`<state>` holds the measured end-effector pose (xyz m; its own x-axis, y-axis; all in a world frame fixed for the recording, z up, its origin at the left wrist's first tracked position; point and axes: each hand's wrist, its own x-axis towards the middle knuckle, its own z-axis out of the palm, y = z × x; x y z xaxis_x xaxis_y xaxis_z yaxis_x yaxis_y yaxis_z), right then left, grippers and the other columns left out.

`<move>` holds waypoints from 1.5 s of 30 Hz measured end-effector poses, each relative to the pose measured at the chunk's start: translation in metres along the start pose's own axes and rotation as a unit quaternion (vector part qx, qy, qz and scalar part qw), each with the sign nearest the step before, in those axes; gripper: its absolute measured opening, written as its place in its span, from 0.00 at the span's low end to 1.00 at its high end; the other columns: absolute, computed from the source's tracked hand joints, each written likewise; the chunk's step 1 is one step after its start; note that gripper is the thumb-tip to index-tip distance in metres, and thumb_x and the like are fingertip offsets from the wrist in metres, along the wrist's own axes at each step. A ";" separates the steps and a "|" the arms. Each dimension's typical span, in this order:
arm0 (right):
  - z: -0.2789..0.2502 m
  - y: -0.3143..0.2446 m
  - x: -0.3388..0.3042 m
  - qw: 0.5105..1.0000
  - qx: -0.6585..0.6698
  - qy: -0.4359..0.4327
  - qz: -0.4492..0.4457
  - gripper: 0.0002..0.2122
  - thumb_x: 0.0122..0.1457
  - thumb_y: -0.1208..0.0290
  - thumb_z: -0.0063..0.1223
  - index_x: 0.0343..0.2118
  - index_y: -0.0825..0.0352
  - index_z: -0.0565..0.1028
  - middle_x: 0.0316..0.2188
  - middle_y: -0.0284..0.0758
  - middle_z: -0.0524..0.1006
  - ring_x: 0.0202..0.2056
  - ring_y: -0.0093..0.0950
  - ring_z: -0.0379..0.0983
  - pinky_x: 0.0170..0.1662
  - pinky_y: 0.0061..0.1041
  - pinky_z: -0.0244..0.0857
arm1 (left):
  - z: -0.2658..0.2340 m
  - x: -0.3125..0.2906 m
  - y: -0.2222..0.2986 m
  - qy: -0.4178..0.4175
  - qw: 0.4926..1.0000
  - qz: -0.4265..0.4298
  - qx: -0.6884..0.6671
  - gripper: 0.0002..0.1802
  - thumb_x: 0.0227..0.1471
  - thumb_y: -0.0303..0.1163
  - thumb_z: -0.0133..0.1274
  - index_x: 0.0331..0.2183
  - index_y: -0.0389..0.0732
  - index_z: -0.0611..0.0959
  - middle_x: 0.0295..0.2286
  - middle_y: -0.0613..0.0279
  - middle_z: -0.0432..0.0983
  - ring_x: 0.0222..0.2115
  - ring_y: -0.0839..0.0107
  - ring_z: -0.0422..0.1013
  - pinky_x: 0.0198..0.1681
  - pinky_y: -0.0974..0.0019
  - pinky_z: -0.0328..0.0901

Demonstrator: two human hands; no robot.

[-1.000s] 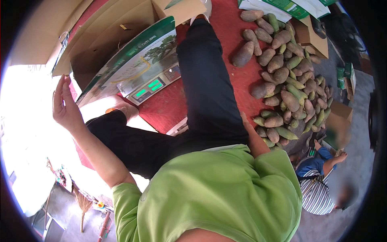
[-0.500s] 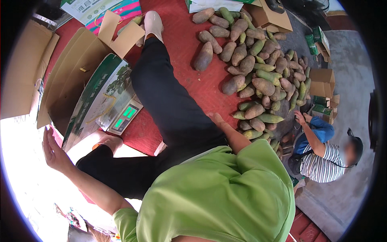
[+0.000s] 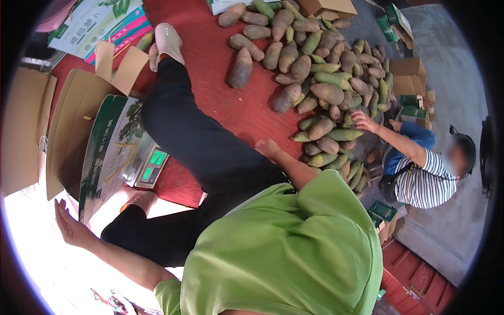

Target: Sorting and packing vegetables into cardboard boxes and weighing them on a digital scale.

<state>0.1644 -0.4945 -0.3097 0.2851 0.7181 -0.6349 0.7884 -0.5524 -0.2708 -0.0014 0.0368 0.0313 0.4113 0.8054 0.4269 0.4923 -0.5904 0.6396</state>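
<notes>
I see carton (image 3: 73,118) in matt brown cardboard, printed outer panel (image 3: 111,142) smooth with slight sheen. Tubers (image 3: 328,93) look rough-skinned, dull. Scale (image 3: 151,167) looks smooth hard plastic. Red floor covering (image 3: 212,113) matt. I make out green shirt (image 3: 283,241) in soft smooth cloth, black trousers (image 3: 189,121) in matt cloth, pale shoe (image 3: 170,43) glossy, rubber-like, grey floor (image 3: 441,68) like smooth concrete.

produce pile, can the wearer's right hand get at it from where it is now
Probably yes: the right hand is near the produce pile, and only red floor shows between them.
</notes>
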 end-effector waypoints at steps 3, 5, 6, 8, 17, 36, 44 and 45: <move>-0.007 0.002 -0.006 0.997 0.035 -0.023 0.068 0.10 0.48 0.67 0.50 0.30 0.62 0.80 0.34 0.38 0.78 0.39 0.37 0.75 0.39 0.34 0.71 | -0.004 0.000 -0.005 0.006 1.000 0.015 0.027 0.13 0.59 0.29 0.46 0.43 0.35 0.80 0.38 0.55 0.78 0.40 0.68 0.74 0.48 0.66 0.68; 0.023 0.016 -0.019 0.962 0.205 -0.004 0.179 0.10 0.48 0.66 0.50 0.32 0.62 0.80 0.34 0.38 0.78 0.39 0.37 0.75 0.39 0.35 0.71 | 0.002 0.000 -0.003 0.004 0.999 0.013 0.033 0.13 0.59 0.29 0.46 0.43 0.36 0.81 0.37 0.55 0.78 0.40 0.68 0.74 0.47 0.66 0.69; 0.037 0.022 -0.026 0.890 0.363 0.017 0.275 0.11 0.49 0.66 0.50 0.34 0.61 0.80 0.34 0.37 0.78 0.39 0.37 0.75 0.40 0.36 0.70 | 0.002 0.001 -0.006 0.008 0.999 0.017 0.041 0.13 0.59 0.30 0.46 0.42 0.36 0.81 0.36 0.56 0.79 0.39 0.69 0.74 0.47 0.67 0.69; 0.021 0.022 -0.037 0.948 0.240 0.017 0.209 0.10 0.45 0.68 0.52 0.31 0.61 0.79 0.31 0.37 0.78 0.36 0.36 0.76 0.37 0.34 0.70 | -0.005 -0.003 -0.006 0.027 0.998 0.016 0.046 0.13 0.59 0.32 0.47 0.41 0.37 0.82 0.35 0.56 0.79 0.38 0.70 0.75 0.45 0.68 0.70; 0.066 0.093 -0.128 0.879 0.130 0.059 0.456 0.08 0.45 0.70 0.53 0.29 0.62 0.79 0.35 0.39 0.78 0.36 0.38 0.75 0.37 0.35 0.70 | 0.003 -0.007 0.009 0.055 0.995 -0.012 0.087 0.16 0.59 0.38 0.48 0.40 0.37 0.83 0.34 0.60 0.80 0.36 0.74 0.75 0.41 0.72 0.69; 0.029 0.110 -0.200 0.864 -0.009 0.031 0.503 0.13 0.57 0.68 0.41 0.45 0.56 0.71 0.44 0.33 0.71 0.50 0.33 0.65 0.49 0.37 0.61 | 0.003 -0.006 -0.046 -0.054 0.998 -0.008 0.024 0.13 0.59 0.28 0.45 0.42 0.32 0.78 0.37 0.60 0.76 0.37 0.71 0.73 0.40 0.69 0.65; -0.024 0.088 -0.183 0.857 -0.009 -0.095 0.506 0.27 0.48 0.61 0.60 0.52 0.56 0.63 0.50 0.31 0.70 0.51 0.33 0.67 0.50 0.41 0.62 | -0.014 -0.005 0.015 -0.296 0.949 -0.109 -0.009 0.14 0.52 0.22 0.50 0.42 0.36 0.80 0.35 0.57 0.77 0.38 0.72 0.72 0.41 0.71 0.67; -0.024 0.088 -0.180 0.859 -0.014 -0.091 0.503 0.27 0.48 0.61 0.60 0.52 0.56 0.63 0.50 0.31 0.70 0.51 0.33 0.67 0.50 0.41 0.62 | -0.015 -0.002 0.018 -0.343 0.930 -0.129 -0.028 0.16 0.51 0.21 0.50 0.44 0.37 0.79 0.37 0.56 0.76 0.39 0.71 0.72 0.42 0.70 0.67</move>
<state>0.1960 -0.6622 -0.2020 0.7421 -0.1963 -0.6409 0.2059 -0.8432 0.4966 -0.0042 0.0254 0.0518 0.6875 0.6848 -0.2417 0.6099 -0.3638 0.7040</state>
